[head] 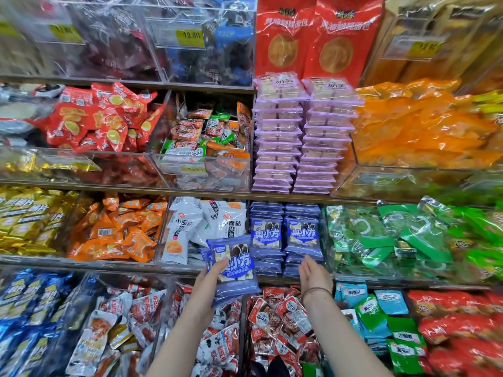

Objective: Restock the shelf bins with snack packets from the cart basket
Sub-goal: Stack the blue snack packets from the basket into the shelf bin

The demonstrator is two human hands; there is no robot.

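Observation:
My left hand [211, 276] holds a small stack of blue snack packets [234, 265], thumb on the top packet's face, just in front of the lower-middle shelf. Right of it, two stacks of the same blue packets [285, 235] fill a shelf section. My right hand [313, 273] is raised with straight, relaxed fingers below the right-hand stack, holding nothing. The cart basket is out of sight.
Clear bins line every shelf: white packets [190, 229] left of the blue stacks, green ones [394, 238] to the right, orange packets [119, 232] further left. Purple trays [299, 137] stand stacked above. Red and white packets [283, 319] fill the bins beneath my arms.

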